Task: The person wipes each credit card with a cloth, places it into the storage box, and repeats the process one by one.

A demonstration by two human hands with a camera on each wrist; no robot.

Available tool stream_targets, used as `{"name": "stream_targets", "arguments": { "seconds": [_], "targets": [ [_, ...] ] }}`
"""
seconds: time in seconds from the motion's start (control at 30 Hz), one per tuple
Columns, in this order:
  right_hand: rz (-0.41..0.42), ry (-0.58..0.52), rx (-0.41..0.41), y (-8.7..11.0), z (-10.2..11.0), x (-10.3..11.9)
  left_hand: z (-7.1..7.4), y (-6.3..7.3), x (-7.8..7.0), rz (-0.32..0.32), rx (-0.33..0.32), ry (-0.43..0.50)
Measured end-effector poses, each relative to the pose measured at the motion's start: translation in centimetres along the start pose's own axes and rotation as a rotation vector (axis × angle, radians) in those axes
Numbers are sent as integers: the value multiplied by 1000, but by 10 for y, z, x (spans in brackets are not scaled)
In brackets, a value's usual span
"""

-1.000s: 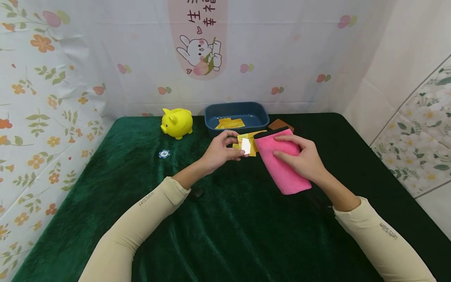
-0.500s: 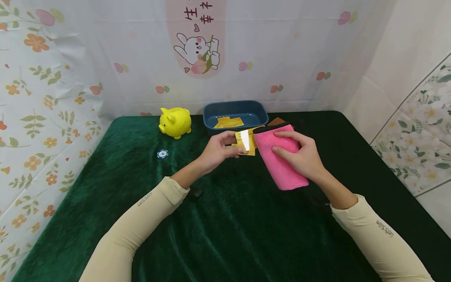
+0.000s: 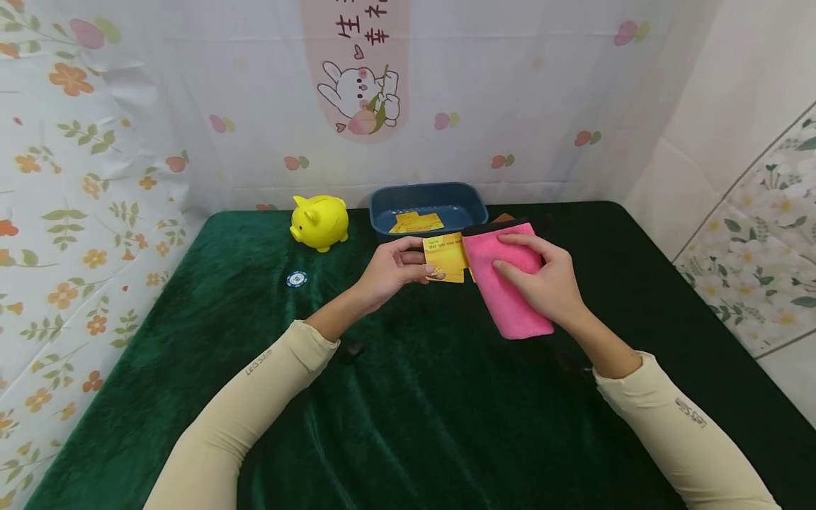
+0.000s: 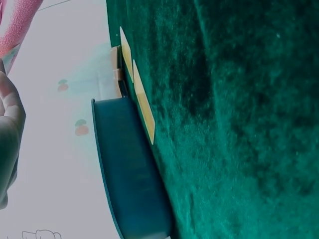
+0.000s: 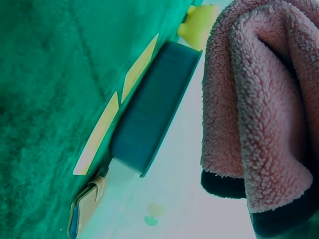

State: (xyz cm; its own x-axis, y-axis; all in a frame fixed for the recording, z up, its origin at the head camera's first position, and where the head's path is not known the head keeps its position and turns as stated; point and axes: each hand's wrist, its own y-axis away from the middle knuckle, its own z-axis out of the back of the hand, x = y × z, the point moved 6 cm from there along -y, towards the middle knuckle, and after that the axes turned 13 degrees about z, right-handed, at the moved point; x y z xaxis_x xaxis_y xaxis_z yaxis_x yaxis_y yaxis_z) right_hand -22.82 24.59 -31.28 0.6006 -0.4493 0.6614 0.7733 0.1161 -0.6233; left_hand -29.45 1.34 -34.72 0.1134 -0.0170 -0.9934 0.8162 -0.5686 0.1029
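Observation:
My left hand point(image 3: 390, 275) pinches a yellow bank card point(image 3: 446, 258) between thumb and fingers, its printed face toward the head camera. From the right, my right hand point(image 3: 548, 276) grips a folded pink plush cloth point(image 3: 506, 308) with a black border. The cloth's upper left edge meets or overlaps the card's right side; actual contact is unclear. In the right wrist view the cloth point(image 5: 264, 114) hangs in folds and hides the right fingers. Only part of the left hand point(image 4: 7, 129) shows in the left wrist view, with the held card out of sight there.
Behind the hands stands a blue bin point(image 3: 468, 212) with several yellow cards point(image 3: 414, 222) inside. Two yellow cards point(image 5: 99, 134) lie on the green cloth beside it, near a brown wallet point(image 5: 88, 204). A yellow piggy bank point(image 3: 320, 223) and a poker chip point(image 3: 296, 279) are at left.
The bright glare on the held card is gone and its print now shows. The pink cloth's lower end has shifted slightly up and left. Both hands keep their holds.

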Motion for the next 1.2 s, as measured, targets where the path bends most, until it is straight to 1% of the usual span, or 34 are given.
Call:
{"name": "stream_targets", "arguments": {
  "seconds": [0.2, 0.43, 0.53, 0.63, 0.67, 0.8, 0.87, 0.93, 1.1, 1.2],
  "targets": [
    [0, 12, 1, -2, -3, 4, 1, 2, -2, -5, 2, -11],
    [-1, 57, 13, -6, -6, 7, 2, 2, -2, -12, 21, -28],
    [2, 57, 9, -8, -8, 18, 1, 2, -2, -13, 24, -33],
    [9, 54, 6, -9, -10, 23, 2, 2, -3, -20, 22, -38],
    [12, 55, 5, -9, -10, 23, 2, 2, -3, -23, 23, -39],
    [17, 61, 1, -10, -11, 10, 3, 3, -4, -25, 21, -37],
    [17, 60, 3, -11, -12, 7, 3, 3, -4, -21, 20, -35],
    [15, 57, 7, -12, -14, 12, 3, 3, -4, -15, 20, -37],
    [36, 34, 18, -15, -18, 32, 3, 2, -3, -11, 20, -48],
    [46, 28, 18, -16, -21, 27, 3, 2, -2, -6, 20, -50]
  ]
}}
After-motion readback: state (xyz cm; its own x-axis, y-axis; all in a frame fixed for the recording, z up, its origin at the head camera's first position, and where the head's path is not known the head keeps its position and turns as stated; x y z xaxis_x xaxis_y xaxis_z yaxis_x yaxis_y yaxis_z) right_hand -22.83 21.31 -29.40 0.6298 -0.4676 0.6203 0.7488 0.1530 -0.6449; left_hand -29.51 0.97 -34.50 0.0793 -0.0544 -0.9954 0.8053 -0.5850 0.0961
